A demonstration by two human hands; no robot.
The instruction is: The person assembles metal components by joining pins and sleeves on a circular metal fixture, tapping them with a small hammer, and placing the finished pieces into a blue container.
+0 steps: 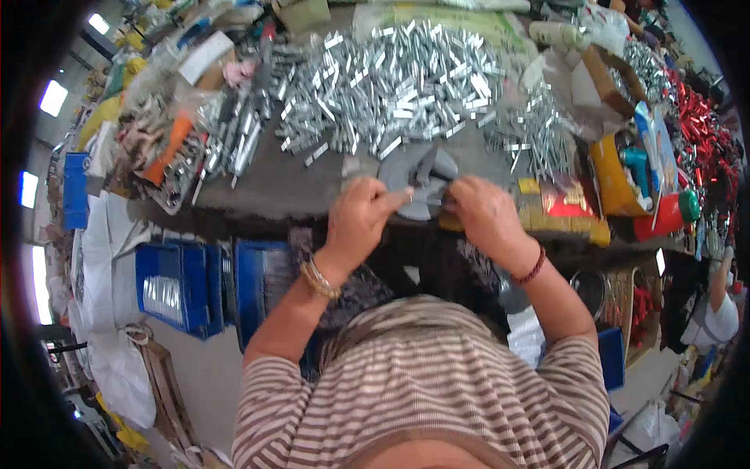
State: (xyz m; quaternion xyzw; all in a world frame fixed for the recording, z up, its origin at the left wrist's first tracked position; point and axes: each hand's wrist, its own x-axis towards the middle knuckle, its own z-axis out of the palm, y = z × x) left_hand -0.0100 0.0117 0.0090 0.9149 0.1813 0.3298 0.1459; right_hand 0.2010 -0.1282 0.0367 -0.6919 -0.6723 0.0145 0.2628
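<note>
Both of my hands meet over a round grey metal fixture (pixel 396 170) at the bench's near edge. An upright grey block (pixel 426 164) stands on it. My left hand (pixel 361 217) is closed in a pinch, thumb and forefinger on one end of a slim silvery metal piece (pixel 426 200). At the other end of that piece, the fingers of my right hand (pixel 488 215) are pinched together; their tips are partly hidden. Beyond the fixture lies a wide heap of short shiny metal pieces (pixel 391 86), with a smaller pile of thin metal parts (pixel 539 129) to its right.
Longer metal tubes (pixel 242 133) and an orange-handled tool (pixel 168 148) lie at the left. A yellow container (pixel 617 176) and a red bottle with a green cap (pixel 664 215) stand at the right. Blue bins (pixel 180 285) sit below the bench. Another person (pixel 715 309) is at far right.
</note>
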